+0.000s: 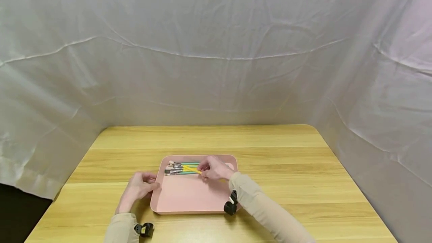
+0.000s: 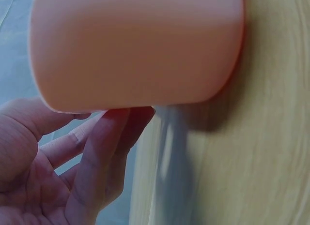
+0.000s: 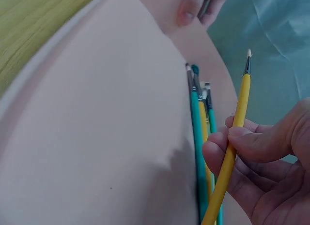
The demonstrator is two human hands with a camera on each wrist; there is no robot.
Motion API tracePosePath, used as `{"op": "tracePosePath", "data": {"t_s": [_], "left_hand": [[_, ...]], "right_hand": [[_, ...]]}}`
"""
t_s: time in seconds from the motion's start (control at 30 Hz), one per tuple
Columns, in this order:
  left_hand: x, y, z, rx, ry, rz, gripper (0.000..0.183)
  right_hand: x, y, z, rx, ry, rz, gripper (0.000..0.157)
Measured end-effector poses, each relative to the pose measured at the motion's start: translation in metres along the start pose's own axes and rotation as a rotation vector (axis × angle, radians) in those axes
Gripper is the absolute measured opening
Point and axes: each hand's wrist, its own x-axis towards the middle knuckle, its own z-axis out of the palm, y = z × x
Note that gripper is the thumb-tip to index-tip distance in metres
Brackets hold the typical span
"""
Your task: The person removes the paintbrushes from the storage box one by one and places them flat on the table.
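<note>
A pink tray lies on the table, with several paintbrushes side by side along its far edge, some green-handled and some yellow. Between thumb and fingers, my right hand pinches a yellow paintbrush by its handle, bristles pointing away from the palm. That brush is held just over the others in the tray. At the tray's left end, my left hand holds the rim, thumb on top and fingers beneath, as the left wrist view also shows.
The wood-grained table extends on both sides of the tray. Grey sheeting hangs behind it and along both sides. A small black camera sits at the right wrist, overlapping the tray's near right corner.
</note>
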Motion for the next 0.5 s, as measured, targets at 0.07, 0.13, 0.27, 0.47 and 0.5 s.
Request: {"op": "tracePosePath", "data": {"t_s": [0.07, 0.13, 0.27, 0.47, 0.5], "left_hand": [[0.0, 0.0, 0.0, -0.005, 0.001, -0.003, 0.037], [-0.001, 0.0, 0.0, -0.009, -0.001, -0.005, 0.037], [-0.001, 0.001, 0.0, -0.011, -0.004, -0.009, 0.036], [-0.001, 0.002, 0.001, 0.046, 0.016, -0.006, 0.036], [-0.001, 0.002, 0.001, 0.058, 0.022, -0.003, 0.036]], "right_hand": [[-0.002, 0.0, -0.002, 0.044, -0.008, -0.003, 0.016], [-0.005, 0.0, -0.003, 0.076, -0.005, -0.001, 0.016], [-0.013, 0.002, -0.006, 0.144, 0.02, 0.004, 0.018], [-0.026, 0.003, -0.01, 0.243, 0.074, 0.007, 0.02], [-0.028, 0.003, -0.011, 0.259, 0.086, 0.011, 0.019]]}}
